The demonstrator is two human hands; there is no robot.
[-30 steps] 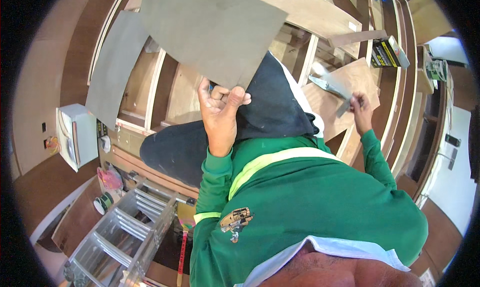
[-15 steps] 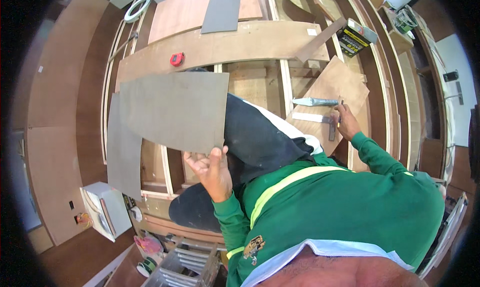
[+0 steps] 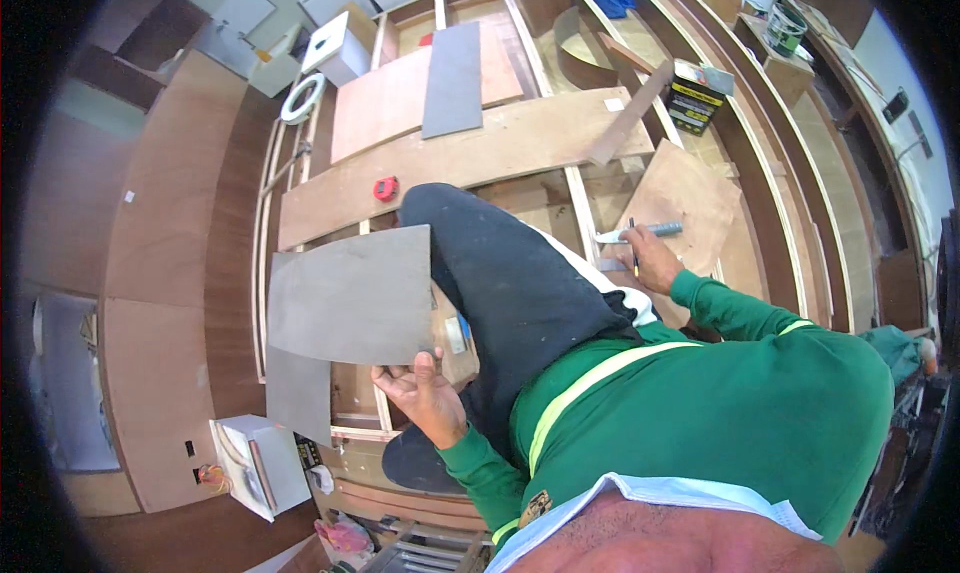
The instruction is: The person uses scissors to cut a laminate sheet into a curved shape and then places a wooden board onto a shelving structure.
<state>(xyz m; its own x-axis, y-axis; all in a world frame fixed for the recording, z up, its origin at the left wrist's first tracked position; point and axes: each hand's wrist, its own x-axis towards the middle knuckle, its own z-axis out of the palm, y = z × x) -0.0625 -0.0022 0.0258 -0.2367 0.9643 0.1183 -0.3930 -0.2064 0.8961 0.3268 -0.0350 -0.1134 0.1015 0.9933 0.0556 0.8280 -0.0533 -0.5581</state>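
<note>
My left fingers (image 3: 425, 366) pinch the grey sheet (image 3: 350, 293), raised near the wooden frame (image 3: 582, 205)'s left edge; right fingers (image 3: 648, 255) hold a pencil (image 3: 635, 261) by the plywood (image 3: 692, 195)'s left edge. Sheet's seemingly unmarked.

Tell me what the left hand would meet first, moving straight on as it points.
Likely the thin grey four-sided sheet; the left hand already holds its lower-right corner. Depth beyond is unclear.

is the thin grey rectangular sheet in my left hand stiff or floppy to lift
The thin grey sheet seems light: the left hand grips only one corner. It looks fairly stiff, with little sag, but, being thin, might flex.
</note>
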